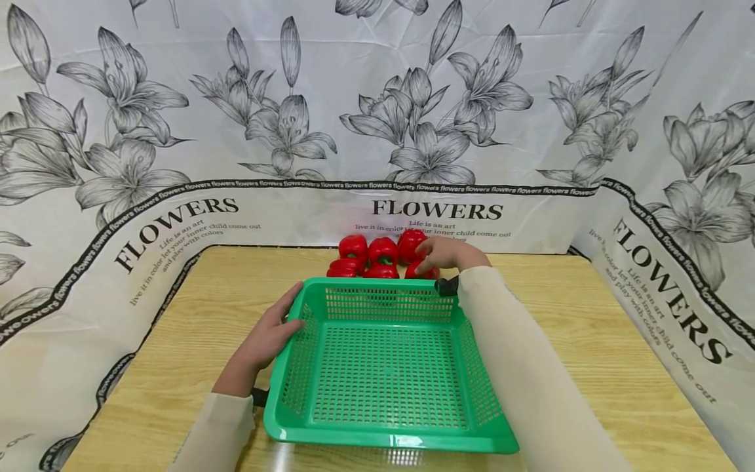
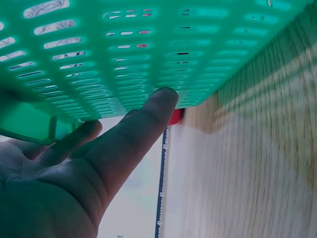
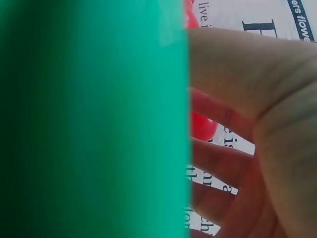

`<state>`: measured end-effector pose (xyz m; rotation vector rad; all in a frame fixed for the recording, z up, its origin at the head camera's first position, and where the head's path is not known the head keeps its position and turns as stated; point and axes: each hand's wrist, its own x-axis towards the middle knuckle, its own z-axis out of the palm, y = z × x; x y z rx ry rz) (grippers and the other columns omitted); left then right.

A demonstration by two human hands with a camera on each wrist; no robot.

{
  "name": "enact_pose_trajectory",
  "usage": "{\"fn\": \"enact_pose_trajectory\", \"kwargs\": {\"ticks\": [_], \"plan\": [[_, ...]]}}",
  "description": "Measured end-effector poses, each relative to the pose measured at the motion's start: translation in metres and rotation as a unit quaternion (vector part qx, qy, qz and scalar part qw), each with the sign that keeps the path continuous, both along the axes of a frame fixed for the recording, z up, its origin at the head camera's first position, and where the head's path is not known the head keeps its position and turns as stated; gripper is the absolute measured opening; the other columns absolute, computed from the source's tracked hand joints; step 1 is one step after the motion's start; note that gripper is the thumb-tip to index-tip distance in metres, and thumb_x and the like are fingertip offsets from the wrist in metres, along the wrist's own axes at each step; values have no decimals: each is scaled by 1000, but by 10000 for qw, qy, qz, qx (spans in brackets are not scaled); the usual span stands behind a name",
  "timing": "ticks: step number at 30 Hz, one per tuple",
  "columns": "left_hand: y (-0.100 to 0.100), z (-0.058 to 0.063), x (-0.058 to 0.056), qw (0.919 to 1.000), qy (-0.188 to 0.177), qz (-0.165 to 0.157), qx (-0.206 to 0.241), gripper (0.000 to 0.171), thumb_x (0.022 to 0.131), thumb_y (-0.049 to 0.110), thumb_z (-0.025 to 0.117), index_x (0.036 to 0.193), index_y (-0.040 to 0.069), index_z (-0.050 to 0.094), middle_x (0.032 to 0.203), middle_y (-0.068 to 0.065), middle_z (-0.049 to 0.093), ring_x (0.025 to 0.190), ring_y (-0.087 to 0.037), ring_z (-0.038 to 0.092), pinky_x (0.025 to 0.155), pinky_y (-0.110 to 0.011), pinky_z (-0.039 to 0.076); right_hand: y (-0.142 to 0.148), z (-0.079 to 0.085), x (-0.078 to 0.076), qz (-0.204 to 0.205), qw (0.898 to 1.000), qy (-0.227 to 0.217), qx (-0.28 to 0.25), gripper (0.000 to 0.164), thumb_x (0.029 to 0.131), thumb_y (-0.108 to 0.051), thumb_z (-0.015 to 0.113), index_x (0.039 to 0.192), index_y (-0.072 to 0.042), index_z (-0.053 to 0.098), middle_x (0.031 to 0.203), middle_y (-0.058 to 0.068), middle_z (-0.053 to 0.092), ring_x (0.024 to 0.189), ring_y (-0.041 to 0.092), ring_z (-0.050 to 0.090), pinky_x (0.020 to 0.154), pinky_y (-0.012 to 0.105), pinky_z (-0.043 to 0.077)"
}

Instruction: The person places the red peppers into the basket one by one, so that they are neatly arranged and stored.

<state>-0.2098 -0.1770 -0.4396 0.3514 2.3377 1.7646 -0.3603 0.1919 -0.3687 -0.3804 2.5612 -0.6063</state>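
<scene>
An empty green plastic basket [image 1: 389, 377] with perforated walls is in the middle of the head view. My left hand [image 1: 271, 337] grips its left rim, thumb over the inside and fingers along the outer wall. In the left wrist view, a finger of the left hand [image 2: 124, 144] lies against the slotted side. Beyond the far rim sit several red bell peppers [image 1: 352, 248] in two rows. My right hand [image 1: 451, 252] reaches past the basket's far right corner, its spread fingers at the front right pepper [image 1: 429, 272]. Its fingertips are hidden behind green plastic in the right wrist view.
The wooden table [image 1: 200, 308] extends to both sides of the basket. A white flower-printed cloth [image 1: 307, 216] hangs behind the peppers and along both sides. Black wrist straps [image 1: 447, 286] show at the sleeve ends.
</scene>
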Motion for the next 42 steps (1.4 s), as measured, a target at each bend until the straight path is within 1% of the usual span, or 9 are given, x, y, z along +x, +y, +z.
{"fn": "enact_pose_trajectory", "kwargs": {"ticks": [6,10,13,16,21,28,33,39,42], "plan": [[-1,-2,-1,10000,15,32,-12,74,94,7,50,157,22,14,155,-19,31,113,-40,57,73,-38,57,-3,-3,-1,-189,9987,-411,222,64,86,-30,69,143,-13,47,150,14,41,127,39,44,103,54,41],[-2,-3,-1,10000,52,-15,-34,74,94,8,50,157,22,13,155,-20,29,117,-41,55,74,-39,57,-5,-9,-1,-180,9974,-641,292,64,87,-27,67,146,-16,44,149,14,40,124,36,45,101,50,44],[-2,-3,-2,9999,75,-56,-53,74,95,8,50,157,22,13,156,-19,28,120,-42,53,75,-39,57,-6,-13,-1,-158,9977,-574,327,66,85,-26,67,146,-18,44,147,15,42,125,33,42,101,49,43],[0,-2,-4,9999,61,-66,-63,74,95,8,50,157,23,13,156,-19,28,119,-42,53,75,-40,57,-5,-15,0,-116,9982,-352,461,65,84,-27,68,145,-19,46,145,14,45,126,31,40,102,48,41],[2,2,-5,9999,74,-22,-77,75,94,6,50,157,22,14,155,-20,30,119,-42,53,76,-39,57,-2,-13,-2,47,9981,-82,605,61,85,-26,67,142,-15,48,143,15,46,124,31,42,103,48,41],[1,2,-8,9998,90,92,-159,75,93,6,51,157,24,16,154,-19,33,121,-42,51,76,-39,57,3,1,-2,2,9989,125,441,64,82,-28,72,141,-14,49,141,17,48,124,34,45,101,52,42],[-1,1,-9,9997,130,101,-160,73,94,7,49,157,24,17,154,-20,32,119,-42,52,74,-38,56,5,13,0,34,9982,444,404,68,81,-28,73,142,-14,47,138,16,51,118,33,48,95,48,45],[-3,3,-8,9998,118,83,-107,72,94,6,49,157,22,17,151,-23,34,108,-41,59,69,-39,57,4,35,5,-27,9967,769,242,69,80,-28,73,142,-14,47,134,15,54,115,33,51,88,45,50],[-3,3,-8,9999,131,61,-96,73,94,6,49,157,21,17,151,-24,35,108,-41,58,69,-39,57,5,46,10,-72,9954,950,138,69,80,-27,74,143,-16,46,133,14,55,114,32,53,88,45,51]]}}
